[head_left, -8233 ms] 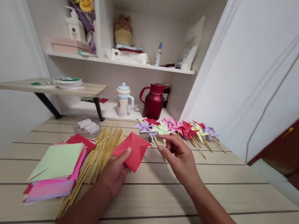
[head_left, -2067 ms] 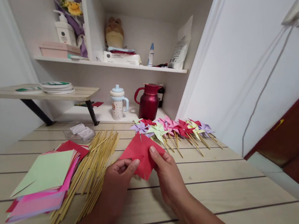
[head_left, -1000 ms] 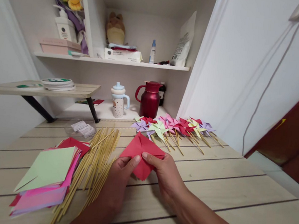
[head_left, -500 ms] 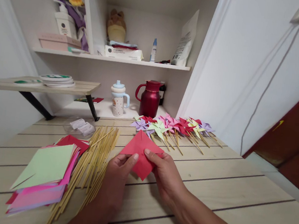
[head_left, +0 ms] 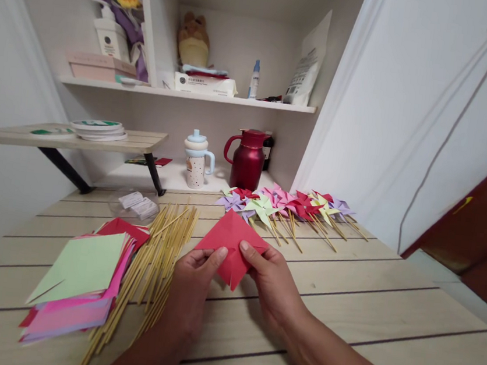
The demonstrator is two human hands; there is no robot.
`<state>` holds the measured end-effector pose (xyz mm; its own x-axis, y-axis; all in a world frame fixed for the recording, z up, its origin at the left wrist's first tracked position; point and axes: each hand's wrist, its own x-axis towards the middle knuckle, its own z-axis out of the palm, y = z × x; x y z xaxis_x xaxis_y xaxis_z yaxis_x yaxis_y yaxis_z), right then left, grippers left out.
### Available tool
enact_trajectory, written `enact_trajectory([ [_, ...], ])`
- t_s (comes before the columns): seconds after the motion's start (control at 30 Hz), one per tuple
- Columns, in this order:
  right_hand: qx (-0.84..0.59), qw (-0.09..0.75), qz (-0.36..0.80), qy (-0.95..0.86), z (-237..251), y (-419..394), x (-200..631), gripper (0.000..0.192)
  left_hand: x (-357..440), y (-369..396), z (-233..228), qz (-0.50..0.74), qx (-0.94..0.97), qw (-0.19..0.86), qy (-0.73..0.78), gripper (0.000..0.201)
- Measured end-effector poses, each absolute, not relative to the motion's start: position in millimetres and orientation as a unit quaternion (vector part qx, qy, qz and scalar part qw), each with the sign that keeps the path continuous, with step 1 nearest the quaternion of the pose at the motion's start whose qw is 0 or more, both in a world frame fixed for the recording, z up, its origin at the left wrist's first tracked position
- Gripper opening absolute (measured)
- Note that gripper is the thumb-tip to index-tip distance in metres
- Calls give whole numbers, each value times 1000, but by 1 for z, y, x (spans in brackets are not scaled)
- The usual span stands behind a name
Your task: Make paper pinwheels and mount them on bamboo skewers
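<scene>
A red paper square (head_left: 229, 232), turned like a diamond and cut in from its corners, is held above the table between both hands. My left hand (head_left: 195, 276) pinches its left side with the thumb on top. On the right side, my right hand (head_left: 270, 273) grips the paper, its thumb pressing near the middle. Left of my hands lie many thin wooden sticks (head_left: 146, 265) and a stack of coloured paper squares (head_left: 84, 267), a light green one on top. Beyond the red paper, finished paper pinwheels (head_left: 267, 206) on sticks lie in a row.
A clear round container (head_left: 135, 204) with white packets sits behind the sticks. At the back stand a speckled cup (head_left: 195, 168) and a dark red thermos jug (head_left: 247, 162). A small raised shelf (head_left: 143, 140) with black legs is at the left.
The red paper's lower part now shows a cut slit and bends slightly as my thumbs press it. Both hands keep their hold. The whole view has shifted slightly.
</scene>
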<state>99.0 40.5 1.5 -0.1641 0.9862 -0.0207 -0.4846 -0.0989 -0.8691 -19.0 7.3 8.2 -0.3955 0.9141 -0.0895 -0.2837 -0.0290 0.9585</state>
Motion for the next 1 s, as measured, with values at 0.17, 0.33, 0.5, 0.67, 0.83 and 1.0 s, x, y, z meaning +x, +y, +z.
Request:
enact_trajectory([
  [0.17, -344, 579, 619, -404, 2, 42, 101, 31, -19, 8, 6, 654, 306, 453, 522, 29],
  [0.33, -352, 586, 606, -407, 4, 42, 101, 32, -18, 10, 4, 657, 297, 445, 531, 26],
  [0.5, -317, 540, 652, -427, 4, 40, 99, 30, -21, 11, 4, 655, 305, 417, 552, 25],
  [0.67, -307, 527, 666, -429, 7, 36, 96, 29, -22, 11, 3, 656, 306, 397, 565, 25],
  [0.83, -344, 545, 643, -414, 9, 36, 97, 29, -21, 13, -3, 652, 340, 403, 544, 25],
  [1.0, -338, 573, 639, -386, 9, 40, 100, 24, -21, 6, 4, 624, 411, 468, 472, 30],
])
